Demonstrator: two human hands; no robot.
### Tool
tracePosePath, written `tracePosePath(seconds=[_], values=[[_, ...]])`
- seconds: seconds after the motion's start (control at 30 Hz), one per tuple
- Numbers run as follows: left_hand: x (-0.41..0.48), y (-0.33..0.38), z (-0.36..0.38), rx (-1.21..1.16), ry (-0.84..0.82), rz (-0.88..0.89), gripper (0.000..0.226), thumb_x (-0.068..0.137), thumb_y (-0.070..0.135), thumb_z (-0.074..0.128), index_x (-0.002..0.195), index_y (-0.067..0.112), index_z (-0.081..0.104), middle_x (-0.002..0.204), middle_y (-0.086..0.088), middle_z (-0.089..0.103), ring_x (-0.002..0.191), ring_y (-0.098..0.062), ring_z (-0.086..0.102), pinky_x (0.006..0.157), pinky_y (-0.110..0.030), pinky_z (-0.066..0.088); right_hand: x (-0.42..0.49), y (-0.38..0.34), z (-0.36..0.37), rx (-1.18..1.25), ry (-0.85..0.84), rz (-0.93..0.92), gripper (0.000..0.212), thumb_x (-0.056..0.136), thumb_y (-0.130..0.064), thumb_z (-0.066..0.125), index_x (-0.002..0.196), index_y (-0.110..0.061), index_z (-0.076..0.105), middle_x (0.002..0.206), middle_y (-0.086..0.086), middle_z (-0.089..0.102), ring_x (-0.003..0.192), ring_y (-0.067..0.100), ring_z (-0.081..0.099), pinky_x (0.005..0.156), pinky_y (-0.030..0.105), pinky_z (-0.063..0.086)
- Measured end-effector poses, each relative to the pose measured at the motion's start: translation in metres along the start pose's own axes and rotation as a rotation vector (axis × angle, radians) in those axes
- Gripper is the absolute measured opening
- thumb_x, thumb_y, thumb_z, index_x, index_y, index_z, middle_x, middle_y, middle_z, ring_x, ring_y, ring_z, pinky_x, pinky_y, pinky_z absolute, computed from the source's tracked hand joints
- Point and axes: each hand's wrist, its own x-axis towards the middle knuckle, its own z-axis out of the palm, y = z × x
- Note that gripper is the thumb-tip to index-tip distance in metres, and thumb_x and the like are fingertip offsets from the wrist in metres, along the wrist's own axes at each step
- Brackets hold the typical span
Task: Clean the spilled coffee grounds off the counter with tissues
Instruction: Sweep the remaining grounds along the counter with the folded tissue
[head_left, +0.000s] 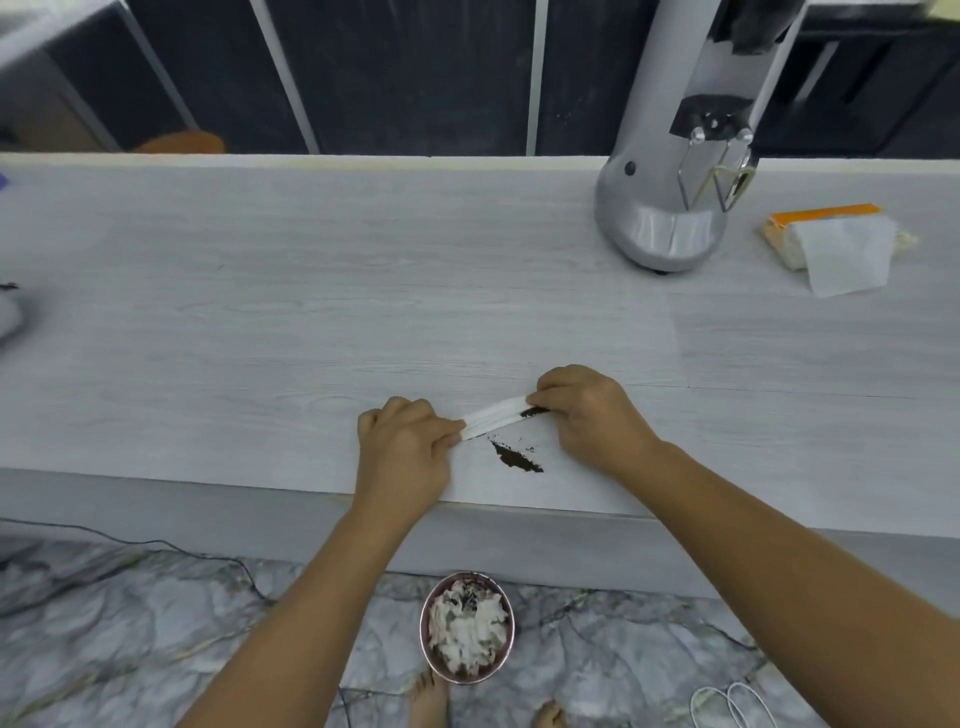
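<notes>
A folded white tissue (493, 415) lies stretched flat on the pale wood-grain counter (311, 322) near its front edge. My left hand (402, 447) pinches its left end and my right hand (592, 415) pinches its right end. A dark streak of coffee grounds sits along the tissue's near edge by my right fingers. A small pile of coffee grounds (517, 458) lies on the counter just in front of the tissue, between my hands. An orange tissue pack (831, 239) with one sheet pulled out rests at the back right.
A silver coffee grinder (670, 208) stands at the back right of the counter. On the marble floor below the counter's edge sits a small bin (467, 626) full of used tissues. Cables run across the floor, and my bare feet show beside the bin.
</notes>
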Motion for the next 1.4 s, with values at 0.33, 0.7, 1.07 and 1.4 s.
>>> tracePosePath(seconds=[0.33, 0.7, 1.07, 1.4], values=[[-0.034, 0.04, 0.01, -0.034, -0.015, 0.009, 0.016, 0.084, 0.025, 0.065, 0.091, 0.03, 0.079, 0.073, 0.018, 0.055, 0.081, -0.011, 0.052, 0.079, -0.03, 0.025, -0.059, -0.004, -0.022, 0.018, 0.039, 0.045, 0.039, 0.066, 0.022, 0.065, 0.091, -0.006, 0.077, 0.092, 0.008, 0.072, 0.08, 0.028, 0.067, 0.068, 0.033, 0.057], [0.026, 0.03, 0.0, -0.079, -0.134, 0.05, 0.017, 0.083, 0.018, 0.068, 0.089, 0.028, 0.08, 0.075, 0.011, 0.063, 0.085, -0.02, 0.057, 0.083, -0.042, 0.037, -0.046, -0.02, -0.021, -0.014, 0.117, 0.312, 0.041, 0.057, 0.025, 0.066, 0.083, -0.004, 0.078, 0.081, 0.006, 0.07, 0.072, 0.029, 0.066, 0.061, 0.034, 0.057], [0.06, 0.024, 0.029, -0.123, -0.265, 0.305, 0.017, 0.087, 0.017, 0.07, 0.095, 0.028, 0.08, 0.086, 0.011, 0.066, 0.091, -0.019, 0.056, 0.088, -0.038, 0.032, -0.06, -0.038, -0.015, -0.187, 0.193, 0.62, 0.031, 0.054, 0.022, 0.059, 0.068, -0.003, 0.072, 0.066, 0.006, 0.059, 0.055, 0.026, 0.052, 0.042, 0.026, 0.039], [0.062, 0.001, 0.019, -0.114, -0.254, 0.385, 0.018, 0.086, 0.018, 0.071, 0.094, 0.032, 0.079, 0.09, 0.016, 0.069, 0.094, -0.015, 0.053, 0.085, -0.034, 0.025, -0.049, -0.076, 0.002, -0.297, 0.137, 0.735, 0.021, 0.047, 0.016, 0.059, 0.055, -0.003, 0.063, 0.058, 0.004, 0.049, 0.045, 0.02, 0.033, 0.039, 0.019, 0.018]])
